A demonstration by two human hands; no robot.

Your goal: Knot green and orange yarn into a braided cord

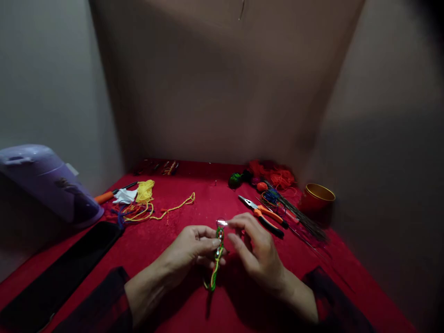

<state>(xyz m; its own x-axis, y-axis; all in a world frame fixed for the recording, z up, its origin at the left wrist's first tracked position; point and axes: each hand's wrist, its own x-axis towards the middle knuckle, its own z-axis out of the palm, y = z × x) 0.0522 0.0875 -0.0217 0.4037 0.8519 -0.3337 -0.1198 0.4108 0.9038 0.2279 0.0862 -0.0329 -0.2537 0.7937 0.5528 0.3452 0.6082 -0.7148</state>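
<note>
In the middle of the head view, my left hand (189, 245) pinches a green braided cord piece (219, 252) between thumb and fingers. The piece stands roughly upright, with small silvery bits along its front and yellow and green cord ends hanging below. At its top is a thin, shiny metal loop (221, 223). My right hand (255, 247) is just to the right, its thumb and forefinger apart and curved towards the loop. The forefinger tip is very near the loop; whether it touches cannot be made out. Nothing shows between the right thumb and forefinger.
Orange-handled pliers (265, 215) lie right of centre on the red cloth (194, 178). Beyond them are red yarn (277, 175), thin stems (301, 215) and a gold-rimmed pot (319, 192). To the left are yellow yarn (144, 190), a purple container (52, 185) and a long black object (65, 273).
</note>
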